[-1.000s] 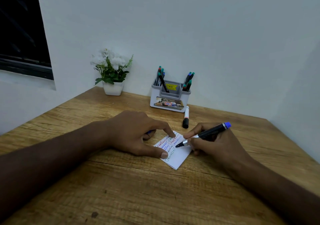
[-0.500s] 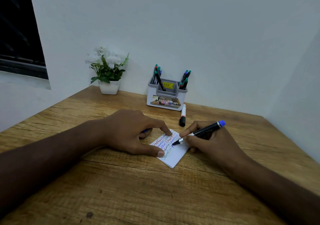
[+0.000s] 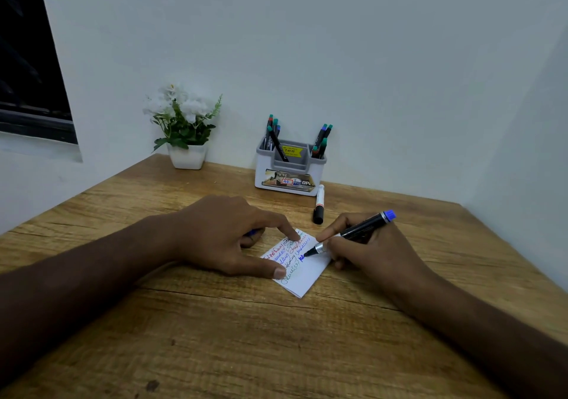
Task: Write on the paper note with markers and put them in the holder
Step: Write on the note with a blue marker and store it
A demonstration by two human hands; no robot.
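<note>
Currently writing: we judge we are partway through the writing step, with several lines in red, blue and green already on the small white paper note (image 3: 302,271) lying on the wooden surface (image 3: 215,337).
Right hand: our right hand (image 3: 368,249) is curled round the black marker with a blue end (image 3: 353,235), its tip touching the note at a fresh blue mark.
Left hand: our left hand (image 3: 227,238) pins the note with forefinger and thumb pressed flat; something blue shows under its curled fingers, too hidden to name.
Holder: the white and grey plastic marker holder (image 3: 290,172) stands by the wall, several markers upright in it.
Spare marker: a white marker with a black cap (image 3: 319,204) lies just before the holder.
Next: we think finishing the blue line, capping, then carrying the marker to the holder.
</note>
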